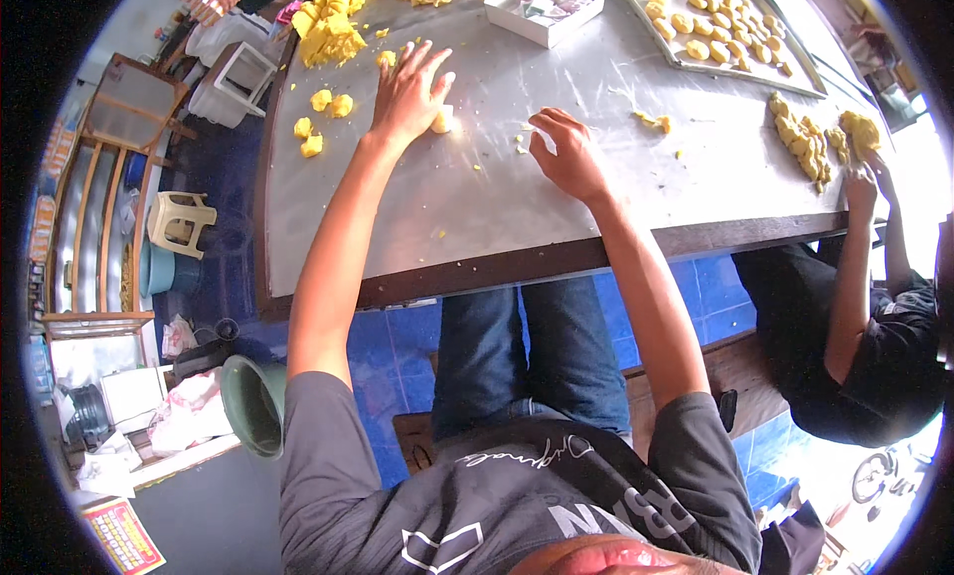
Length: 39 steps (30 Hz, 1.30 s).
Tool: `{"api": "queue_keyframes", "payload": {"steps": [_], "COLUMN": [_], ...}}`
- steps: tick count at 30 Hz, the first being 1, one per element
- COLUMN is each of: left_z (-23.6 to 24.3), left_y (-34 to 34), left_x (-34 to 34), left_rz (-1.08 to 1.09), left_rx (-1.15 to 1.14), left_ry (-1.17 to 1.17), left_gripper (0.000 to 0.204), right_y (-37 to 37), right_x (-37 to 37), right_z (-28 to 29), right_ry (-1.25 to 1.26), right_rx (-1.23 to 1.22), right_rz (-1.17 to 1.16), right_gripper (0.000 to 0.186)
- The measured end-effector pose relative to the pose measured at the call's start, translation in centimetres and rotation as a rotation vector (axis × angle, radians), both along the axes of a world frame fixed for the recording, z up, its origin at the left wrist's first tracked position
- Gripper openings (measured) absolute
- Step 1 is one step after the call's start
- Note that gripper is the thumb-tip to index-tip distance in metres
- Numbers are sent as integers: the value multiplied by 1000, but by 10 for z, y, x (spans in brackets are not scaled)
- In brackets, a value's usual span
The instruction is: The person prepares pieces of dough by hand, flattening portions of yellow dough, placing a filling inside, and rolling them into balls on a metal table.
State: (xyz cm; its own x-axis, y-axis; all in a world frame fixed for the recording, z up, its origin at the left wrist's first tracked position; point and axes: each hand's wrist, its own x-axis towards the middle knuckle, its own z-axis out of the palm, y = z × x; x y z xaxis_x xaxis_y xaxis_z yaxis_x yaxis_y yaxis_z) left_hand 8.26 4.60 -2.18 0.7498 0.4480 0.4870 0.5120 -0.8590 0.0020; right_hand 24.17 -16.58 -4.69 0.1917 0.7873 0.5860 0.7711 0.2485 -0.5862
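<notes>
My left hand (pixel 405 96) is over the metal tabletop (pixel 447 207), its fingers stretched and spread. Close by its thumb side stands a small pale piece (pixel 443 120), perhaps dough. A yellow dough lump (pixel 387 58) lies at its fingertips. Several more yellow lumps (pixel 341 106) sit to its left, and a large crumbly heap of yellow dough (pixel 333 23) rises beyond them. My right hand (pixel 569 156) rests low over the table, fingers loosely bent with the thumb apart; nothing shows in it. Small pale crumbs (pixel 521 143) lie beside that thumb.
At the far right is a tray (pixel 810 78) of rounded dough pieces. A white box (pixel 547 23) holds small packets. On the right a co-worker's hands (pixel 865 177) touch brownish-yellow dough (pixel 800 143). A plastic stool (pixel 181 222) and a green bucket (pixel 253 406) stand left of the table.
</notes>
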Motion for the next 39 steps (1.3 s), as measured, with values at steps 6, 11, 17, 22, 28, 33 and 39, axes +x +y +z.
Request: {"api": "queue_keyframes", "payload": {"steps": [6, 11, 17, 22, 28, 33, 39], "left_z": [5, 10, 25, 24, 22, 20, 22], "left_y": [-1, -13, -68, -68, -61, -43, -24], "left_x": [9, -25, -30, -39, -45, -75, -97], "left_rz": [-26, -93, -387, -279, -164, -214, -201], "left_rx": [-54, -837, -663, -607, -710, -477, -378], "left_ry": [-257, -389, -57, -142, -16, -187, -303], "left_gripper": [39, 35, 51, 65, 83, 83, 67], "right_y": [-2, -1, -2, -1, 15, 61, 103], "right_x": [3, 0, 7, 0, -7, -31, -26], "right_z": [-2, -2, -1, 1, 5, 24, 2], "right_ry": [-10, 19, -18, 25, 778, 358, -36], "right_rx": [-5, -39, -156, -45, 35, -272, -373], "right_rz": [-5, -12, 20, -5, 242, 370, 415], "right_gripper": [21, 21, 24, 23, 39, 77, 66]}}
